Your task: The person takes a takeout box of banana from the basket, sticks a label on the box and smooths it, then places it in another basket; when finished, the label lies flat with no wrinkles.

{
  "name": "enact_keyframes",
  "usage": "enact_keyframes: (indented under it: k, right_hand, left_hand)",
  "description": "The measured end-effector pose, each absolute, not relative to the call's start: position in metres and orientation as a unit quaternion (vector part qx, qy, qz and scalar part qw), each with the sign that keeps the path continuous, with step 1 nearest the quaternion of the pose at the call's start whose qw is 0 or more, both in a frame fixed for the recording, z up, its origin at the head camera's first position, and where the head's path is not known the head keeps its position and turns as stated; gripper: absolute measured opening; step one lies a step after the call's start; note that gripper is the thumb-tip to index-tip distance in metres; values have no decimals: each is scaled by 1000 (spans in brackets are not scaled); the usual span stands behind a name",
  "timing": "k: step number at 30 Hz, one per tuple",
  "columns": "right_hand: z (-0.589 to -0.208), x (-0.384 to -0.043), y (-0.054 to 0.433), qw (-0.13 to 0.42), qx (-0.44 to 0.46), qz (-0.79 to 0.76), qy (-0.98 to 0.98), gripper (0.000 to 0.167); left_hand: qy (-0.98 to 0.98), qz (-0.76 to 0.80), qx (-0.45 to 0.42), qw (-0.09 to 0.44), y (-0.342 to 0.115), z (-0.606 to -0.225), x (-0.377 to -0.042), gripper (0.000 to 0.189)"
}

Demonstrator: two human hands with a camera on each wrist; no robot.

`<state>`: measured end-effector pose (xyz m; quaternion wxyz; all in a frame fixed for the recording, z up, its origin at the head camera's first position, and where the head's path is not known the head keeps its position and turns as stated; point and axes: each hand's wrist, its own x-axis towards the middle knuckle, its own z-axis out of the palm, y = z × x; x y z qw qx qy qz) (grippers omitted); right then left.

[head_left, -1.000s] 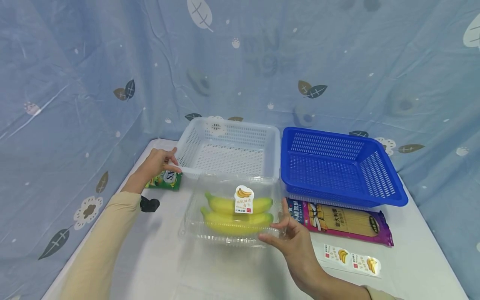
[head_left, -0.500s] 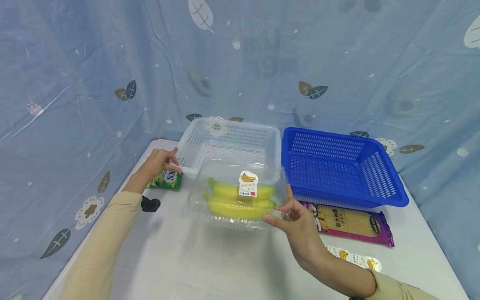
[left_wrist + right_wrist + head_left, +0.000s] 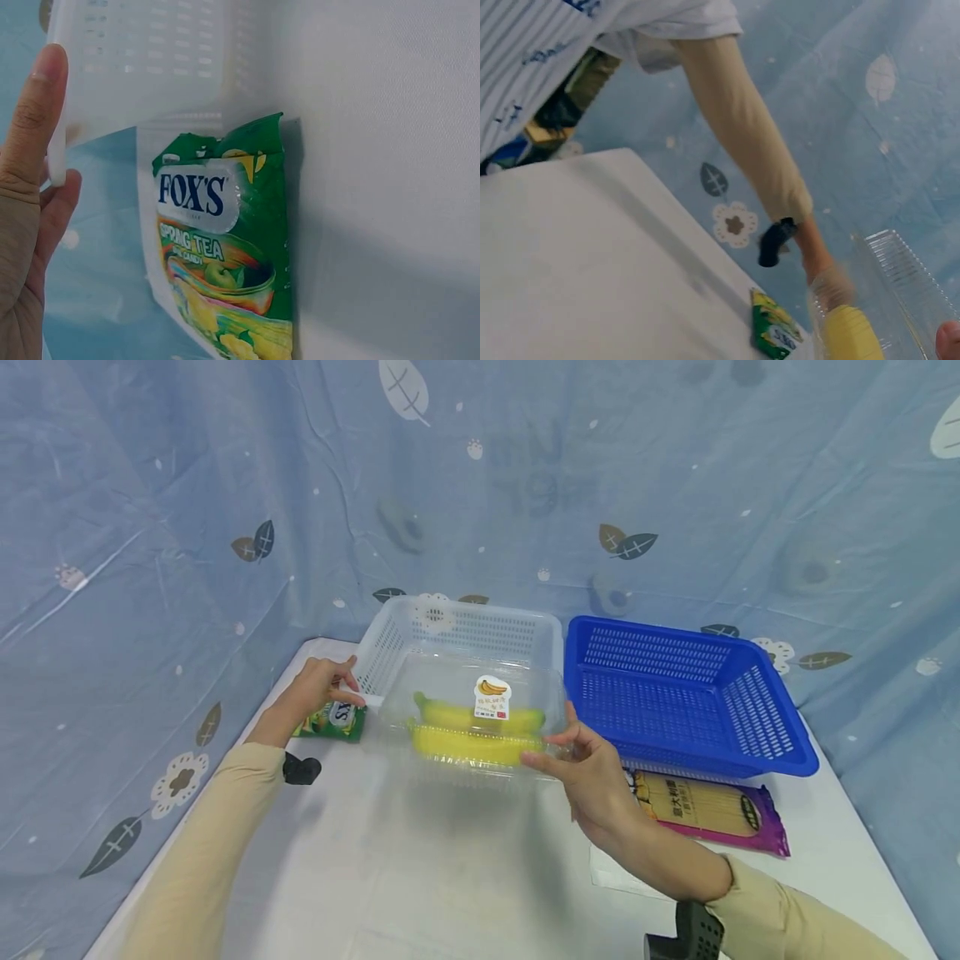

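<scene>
My right hand (image 3: 600, 785) grips the right front corner of a clear plastic clamshell box (image 3: 442, 681). Two yellow bananas (image 3: 472, 745) lie inside, and a white banana label (image 3: 492, 700) is stuck on the lid. The box is raised over the front part of a white slotted basket (image 3: 480, 625), whose front rim it overlaps in the head view. At that basket's left front corner, my left hand (image 3: 317, 683) pinches the rim between thumb and fingers. Just below the left hand lies a green FOX'S candy bag (image 3: 225, 247).
A blue slotted basket (image 3: 645, 693) stands right beside the white one. In front of it lie a purple spaghetti pack (image 3: 712, 810) and a sheet of labels (image 3: 622, 872), partly behind my right forearm. A blue patterned curtain (image 3: 480, 502) encloses the white table (image 3: 420, 868).
My right hand has lifted the clamshell box up and away from me, from in front of the white basket to over its front part. The left hand has stayed at the basket rim.
</scene>
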<state>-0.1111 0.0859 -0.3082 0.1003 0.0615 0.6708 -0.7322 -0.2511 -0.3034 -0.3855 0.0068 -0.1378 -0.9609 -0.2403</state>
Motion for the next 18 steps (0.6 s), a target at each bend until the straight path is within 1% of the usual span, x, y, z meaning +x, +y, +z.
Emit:
enact_keyframes:
  k: [5, 7, 12, 18]
  right_hand:
    - [-306, -131, 82, 95, 55, -747, 655, 21]
    - [-306, -139, 80, 91, 50, -756, 647, 24]
    - [-312, -161, 75, 86, 58, -758, 644, 29]
    - [-315, -183, 68, 84, 65, -750, 653, 27]
  left_hand:
    - [-960, -232, -154, 24, -304, -388, -253, 22]
    - [-960, -231, -158, 28, -304, -387, -253, 23]
    - [-959, -235, -156, 23, -303, -386, -251, 23]
    - [-960, -237, -145, 15, -303, -386, -250, 21]
